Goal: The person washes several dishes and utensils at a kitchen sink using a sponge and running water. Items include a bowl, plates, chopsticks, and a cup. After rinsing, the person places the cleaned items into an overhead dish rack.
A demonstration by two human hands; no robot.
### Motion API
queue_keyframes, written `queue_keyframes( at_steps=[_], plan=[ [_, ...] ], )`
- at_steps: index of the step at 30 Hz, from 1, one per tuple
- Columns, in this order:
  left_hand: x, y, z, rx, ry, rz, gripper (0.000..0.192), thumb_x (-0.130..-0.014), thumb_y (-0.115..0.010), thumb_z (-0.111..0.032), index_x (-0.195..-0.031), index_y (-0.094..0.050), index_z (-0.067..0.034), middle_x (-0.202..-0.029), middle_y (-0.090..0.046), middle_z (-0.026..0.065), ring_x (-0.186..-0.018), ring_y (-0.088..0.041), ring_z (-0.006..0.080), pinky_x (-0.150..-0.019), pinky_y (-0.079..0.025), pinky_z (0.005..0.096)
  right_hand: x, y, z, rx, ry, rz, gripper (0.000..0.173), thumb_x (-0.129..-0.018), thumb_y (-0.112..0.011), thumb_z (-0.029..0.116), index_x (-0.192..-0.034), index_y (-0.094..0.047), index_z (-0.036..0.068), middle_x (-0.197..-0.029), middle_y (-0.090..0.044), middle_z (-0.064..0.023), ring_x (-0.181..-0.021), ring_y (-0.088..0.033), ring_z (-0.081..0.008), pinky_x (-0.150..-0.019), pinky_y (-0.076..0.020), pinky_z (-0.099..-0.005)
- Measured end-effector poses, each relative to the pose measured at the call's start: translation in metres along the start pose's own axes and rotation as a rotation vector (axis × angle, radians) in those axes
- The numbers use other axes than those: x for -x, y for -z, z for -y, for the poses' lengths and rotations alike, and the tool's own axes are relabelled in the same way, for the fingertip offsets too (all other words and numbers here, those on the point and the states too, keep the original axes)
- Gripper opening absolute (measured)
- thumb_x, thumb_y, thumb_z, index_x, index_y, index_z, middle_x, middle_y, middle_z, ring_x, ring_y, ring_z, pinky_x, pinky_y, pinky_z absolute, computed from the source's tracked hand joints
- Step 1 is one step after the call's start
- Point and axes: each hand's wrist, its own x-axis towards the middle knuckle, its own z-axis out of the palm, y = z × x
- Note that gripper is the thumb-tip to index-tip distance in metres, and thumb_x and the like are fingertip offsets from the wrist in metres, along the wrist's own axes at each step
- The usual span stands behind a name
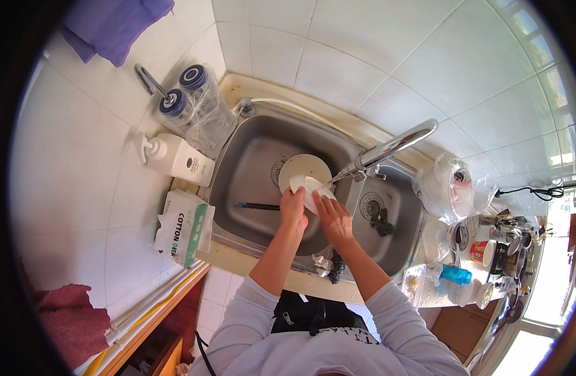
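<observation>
A small white dish point(310, 182), perhaps a bowl, is held over the large sink basin point(243, 155) between my two hands. My left hand point(293, 207) grips its left edge with the thumb on top. My right hand point(333, 217) lies with its fingers on the dish's right side. From the chrome faucet point(370, 155), a thin stream of water reaches the dish. Below it, a round pale plate or bowl point(303, 164) rests in the basin, partly covered. Dark chopsticks point(259, 206) with blue ends lie on the basin floor, running behind my left hand.
A white pump bottle point(179, 157), a cotton tissue pack point(184, 230) and blue-lidded containers point(196, 105) in plastic stand at left. A dark scouring pad point(381, 223) lies in the smaller basin. Crumpled tissue point(321, 264) and black mesh point(336, 268) sit on the front rim. Dishes crowd the right counter.
</observation>
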Motion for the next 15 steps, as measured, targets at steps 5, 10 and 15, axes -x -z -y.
queue_keyframes(
  at_steps=[5,10,15],
  plan=[
    [-0.006,0.021,-0.002,0.111,0.078,0.07,0.027,-0.092,-0.053,-0.008,-0.118,-0.053,-0.002,-0.107,-0.061,0.0068,-0.094,-0.06,0.0161,-0.081,-0.049,0.0271,-0.005,0.016,-0.003,-0.031,0.058,0.113,0.064,-0.074,-0.066,0.011,-0.135,-0.045,0.01,-0.12,-0.053,-0.0106,-0.1,-0.057,-0.0257,-0.084,-0.0475,-0.038],
    [-0.017,0.048,-0.022,0.099,0.09,0.429,0.035,-0.092,-0.056,-0.02,-0.123,-0.052,-0.003,-0.115,-0.062,0.0061,-0.104,-0.059,0.0163,-0.093,-0.046,0.031,0.021,-0.011,-0.024,-0.242,-0.443,-0.227,0.069,-0.082,-0.066,0.031,-0.14,-0.035,0.008,-0.136,-0.036,-0.0178,-0.106,-0.053,-0.0317,-0.09,-0.0457,-0.0379],
    [-0.021,0.055,-0.033,0.052,0.17,0.508,0.039,-0.093,-0.054,-0.021,-0.126,-0.051,-0.002,-0.119,-0.06,0.0071,-0.111,-0.056,0.018,-0.1,-0.041,0.0321,0.005,-0.016,-0.045,-2.21,-1.257,-0.172,0.051,-0.096,-0.049,0.038,-0.133,-0.043,0.004,-0.127,-0.052,-0.0152,-0.113,-0.054,-0.0254,-0.095,-0.0453,-0.0402]
  ],
)
